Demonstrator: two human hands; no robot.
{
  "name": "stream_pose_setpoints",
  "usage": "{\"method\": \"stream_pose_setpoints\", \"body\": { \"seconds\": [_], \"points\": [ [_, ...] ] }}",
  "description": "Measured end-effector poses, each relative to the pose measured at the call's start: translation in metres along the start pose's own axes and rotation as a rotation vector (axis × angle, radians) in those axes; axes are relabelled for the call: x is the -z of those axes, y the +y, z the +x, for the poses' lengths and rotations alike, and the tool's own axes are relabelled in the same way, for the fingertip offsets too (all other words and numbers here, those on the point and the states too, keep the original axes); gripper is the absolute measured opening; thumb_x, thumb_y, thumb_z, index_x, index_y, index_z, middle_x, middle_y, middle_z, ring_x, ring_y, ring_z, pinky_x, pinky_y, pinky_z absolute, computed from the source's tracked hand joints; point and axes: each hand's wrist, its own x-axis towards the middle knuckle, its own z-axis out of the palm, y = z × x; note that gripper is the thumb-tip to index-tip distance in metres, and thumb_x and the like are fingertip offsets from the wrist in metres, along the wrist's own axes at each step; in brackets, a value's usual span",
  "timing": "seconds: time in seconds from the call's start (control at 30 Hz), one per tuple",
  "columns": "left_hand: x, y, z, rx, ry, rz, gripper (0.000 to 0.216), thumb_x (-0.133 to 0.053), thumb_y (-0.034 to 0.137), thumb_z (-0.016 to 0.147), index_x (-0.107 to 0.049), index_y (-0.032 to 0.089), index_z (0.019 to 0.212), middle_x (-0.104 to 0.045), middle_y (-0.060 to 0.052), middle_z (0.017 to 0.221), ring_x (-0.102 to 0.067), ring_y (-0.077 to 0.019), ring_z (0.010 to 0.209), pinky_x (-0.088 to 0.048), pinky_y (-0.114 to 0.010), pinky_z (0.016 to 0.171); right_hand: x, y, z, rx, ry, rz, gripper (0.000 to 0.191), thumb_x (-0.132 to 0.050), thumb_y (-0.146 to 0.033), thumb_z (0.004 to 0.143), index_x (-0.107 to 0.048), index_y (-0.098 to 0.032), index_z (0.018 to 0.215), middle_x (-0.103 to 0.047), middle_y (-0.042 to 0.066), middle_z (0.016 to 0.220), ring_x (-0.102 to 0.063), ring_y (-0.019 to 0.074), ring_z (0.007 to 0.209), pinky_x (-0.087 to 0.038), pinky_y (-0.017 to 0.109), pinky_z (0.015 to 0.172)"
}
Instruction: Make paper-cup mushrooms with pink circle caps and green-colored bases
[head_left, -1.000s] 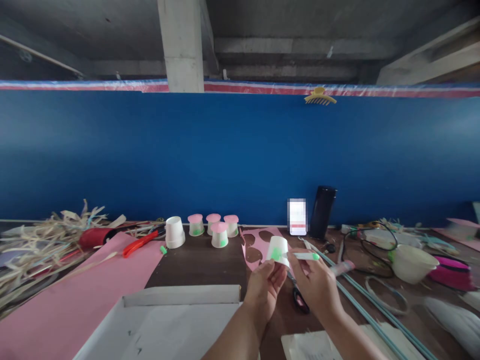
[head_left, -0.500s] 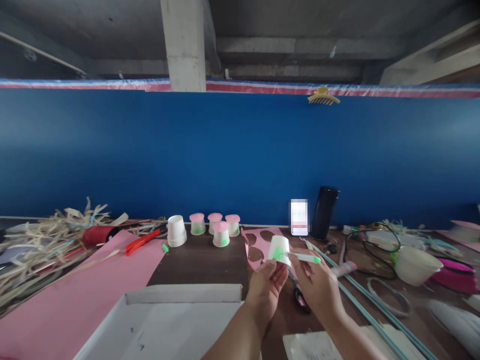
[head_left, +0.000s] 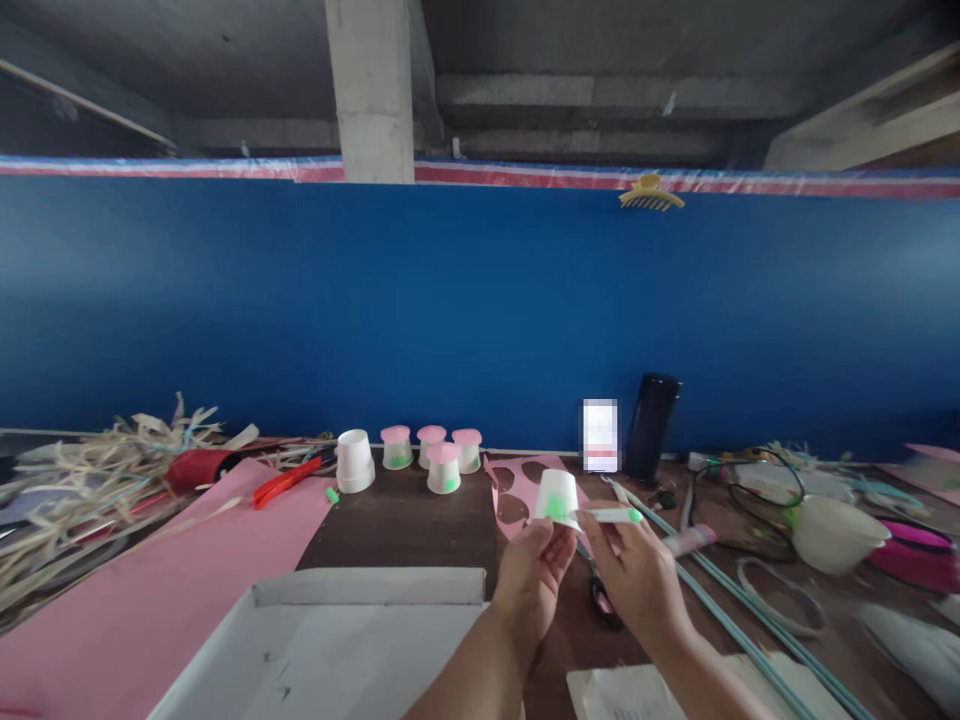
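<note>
My left hand [head_left: 534,572] is closed on the rim of a small white paper cup [head_left: 559,490], held upside down above the table. A green coloured patch covers part of the cup's side. In my right hand [head_left: 637,565] is a white marker [head_left: 611,516] with a green end; its other end points toward the cup, and I cannot tell whether the tip touches. Several cups with pink paper tops and green patches, such as the front one [head_left: 443,470], stand farther back. Beside them is a plain white cup stack [head_left: 354,462], with a small green cap [head_left: 332,496] nearby.
Left are a large pink sheet [head_left: 187,560], red-handled pliers [head_left: 285,484] and paper strips [head_left: 97,500]. A white box lid [head_left: 367,590] lies in front. Scissors [head_left: 602,603] rest under my hands, near cut pink paper [head_left: 517,480]. A black cylinder [head_left: 651,425] and a white bowl [head_left: 834,535] stand right.
The marker has shifted slightly against the cup and lies more level. Both hands keep their grip, and the view has moved very little.
</note>
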Motion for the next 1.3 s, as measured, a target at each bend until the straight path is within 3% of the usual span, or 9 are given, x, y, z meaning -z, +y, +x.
{"method": "stream_pose_setpoints", "body": {
  "seconds": [0.27,0.53,0.7,0.9,1.1,1.3],
  "points": [
    [0.003,-0.002,0.002,0.000,-0.018,-0.001,0.011,-0.072,0.016,0.070,-0.065,0.010,0.076,-0.069,-0.009,0.080,-0.066,-0.0165,0.079,-0.052,-0.028,0.081,-0.002,0.001,0.002,0.073,0.012,0.051,0.017,-0.052,-0.033,0.087,-0.061,-0.020,0.093,-0.064,0.007,0.093,-0.061,0.0188,0.087,-0.048,0.031,0.078],
    [0.002,-0.001,0.001,-0.006,-0.035,-0.004,0.009,-0.072,0.015,0.070,-0.065,0.010,0.074,-0.069,-0.008,0.078,-0.066,-0.0156,0.077,-0.053,-0.028,0.081,-0.001,0.000,0.001,0.040,0.000,0.049,0.017,-0.054,-0.035,0.086,-0.062,-0.020,0.090,-0.065,0.006,0.088,-0.062,0.0183,0.081,-0.049,0.029,0.072],
    [0.002,-0.001,0.001,0.009,-0.025,0.007,0.012,-0.072,0.016,0.070,-0.066,0.010,0.077,-0.069,-0.010,0.082,-0.066,-0.0167,0.080,-0.053,-0.027,0.081,-0.002,0.001,0.004,0.059,0.006,0.073,0.017,-0.052,-0.033,0.087,-0.062,-0.021,0.093,-0.064,0.006,0.095,-0.061,0.0188,0.090,-0.048,0.031,0.081],
    [0.003,0.000,0.000,-0.005,-0.042,0.000,0.009,-0.070,0.016,0.072,-0.065,0.010,0.075,-0.069,-0.009,0.078,-0.065,-0.0157,0.078,-0.052,-0.028,0.083,-0.001,0.001,-0.001,0.004,-0.011,0.064,0.016,-0.056,-0.034,0.085,-0.062,-0.021,0.091,-0.065,0.005,0.089,-0.062,0.0176,0.082,-0.049,0.028,0.073],
    [0.005,-0.003,0.002,0.006,-0.014,0.038,0.016,-0.071,0.019,0.072,-0.065,0.010,0.084,-0.069,-0.010,0.087,-0.065,-0.0171,0.083,-0.051,-0.029,0.084,0.000,0.000,0.008,0.049,0.022,0.099,0.015,-0.053,-0.030,0.087,-0.063,-0.021,0.093,-0.065,0.006,0.094,-0.060,0.0193,0.093,-0.047,0.032,0.083],
    [0.007,-0.005,0.003,0.019,-0.023,0.061,0.018,-0.073,0.021,0.070,-0.065,0.011,0.082,-0.068,-0.010,0.087,-0.065,-0.0180,0.084,-0.050,-0.031,0.085,-0.002,0.001,0.008,0.023,0.026,0.070,0.018,-0.053,-0.034,0.086,-0.064,-0.021,0.092,-0.066,0.007,0.093,-0.061,0.0199,0.093,-0.047,0.032,0.083]
  ]
}}
